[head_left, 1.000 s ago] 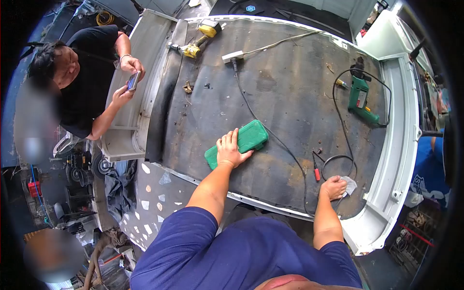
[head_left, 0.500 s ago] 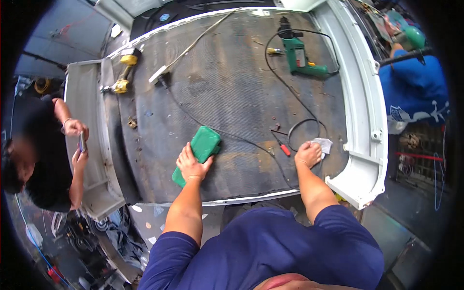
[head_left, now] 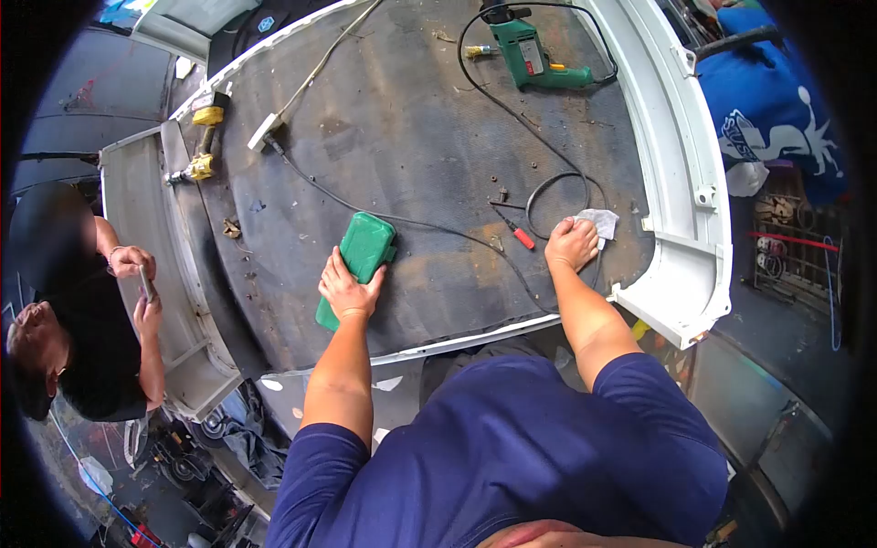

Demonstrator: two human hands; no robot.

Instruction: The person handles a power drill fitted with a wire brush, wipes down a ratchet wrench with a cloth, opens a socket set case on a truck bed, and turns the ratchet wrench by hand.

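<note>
My left hand [head_left: 347, 289] lies over a long green plastic case [head_left: 367, 242], thumb along its right edge and fingers along its left. The case rests slantwise on the dark mat of a truck-bed-like floor. My right hand [head_left: 572, 245] is curled into a loose fist on the mat, against a crumpled whitish rag [head_left: 598, 222]. Part of the rag shows beside the fingers and the rest is under or behind them. Just left of that hand lies a red-handled tool [head_left: 523, 237] with a thin dark shaft. A black cable [head_left: 539, 205] loops close by.
A green corded drill [head_left: 530, 57] lies at the back right. At the left edge is a yellow cordless driver [head_left: 206, 137]. A white power strip [head_left: 265, 131] feeds a cord across the mat. White side panels [head_left: 681, 183] border it. Another person [head_left: 82, 338] holds a phone at left.
The view has shifted, so the floor and tools sit higher and further left. Both hands stay in place on the case and by the rag. The person at left has shifted slightly.
</note>
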